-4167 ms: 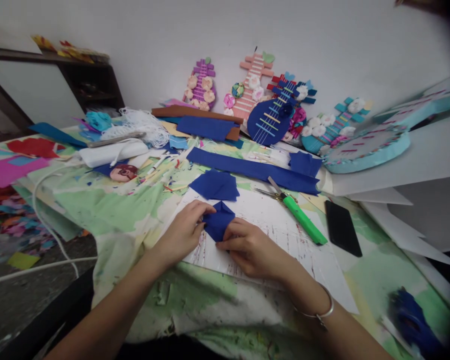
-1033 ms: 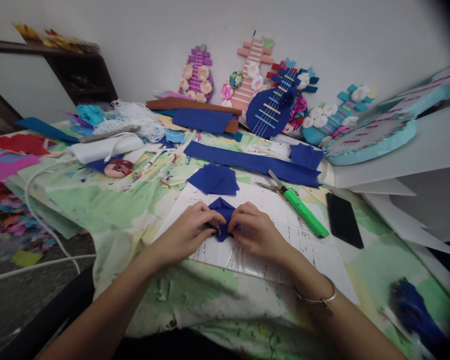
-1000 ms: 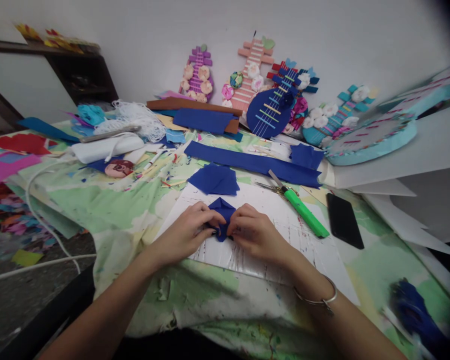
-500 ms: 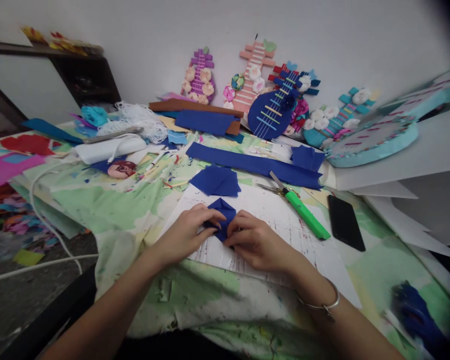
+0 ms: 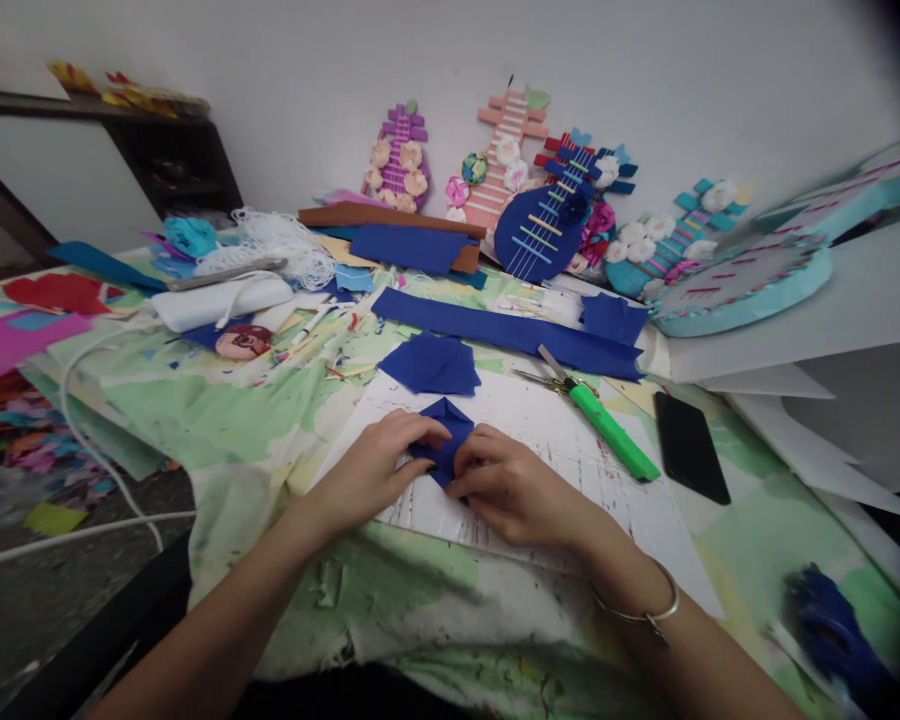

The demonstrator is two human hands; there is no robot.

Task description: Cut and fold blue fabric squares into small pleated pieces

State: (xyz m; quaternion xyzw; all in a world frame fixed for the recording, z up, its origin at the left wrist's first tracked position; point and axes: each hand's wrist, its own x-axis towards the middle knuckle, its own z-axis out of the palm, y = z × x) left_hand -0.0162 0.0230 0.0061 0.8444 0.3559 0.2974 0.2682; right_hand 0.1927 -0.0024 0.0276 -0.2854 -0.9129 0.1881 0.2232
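Observation:
A small piece of dark blue paper (image 5: pixel 450 424), with folds near its top corner, lies on a scored white board (image 5: pixel 570 500). My left hand (image 5: pixel 379 460) holds its left side, thumb and fingers curved around the edge. At the lower right edge, my right hand (image 5: pixel 514 485) has its fingertips pinched on the same paper. My fingers hide part of the folds. Just beyond it rests a stack of cut blue paper pieces (image 5: pixel 431 363). To the right, a green utility knife (image 5: pixel 611 430) with its blade out lies beside scissors (image 5: pixel 544 380).
Behind lies a long blue strip (image 5: pixel 495 328). A black phone (image 5: pixel 690 447) is on the right, a blue glue gun-like tool (image 5: pixel 832 630) nearer me. Paper lute-shaped crafts (image 5: pixel 544 235) lean against the wall. White string (image 5: pixel 285 245) and a white cable (image 5: pixel 82 420) are at left.
Both hands stay on the folded blue paper with almost no movement. The view has shifted very slightly.

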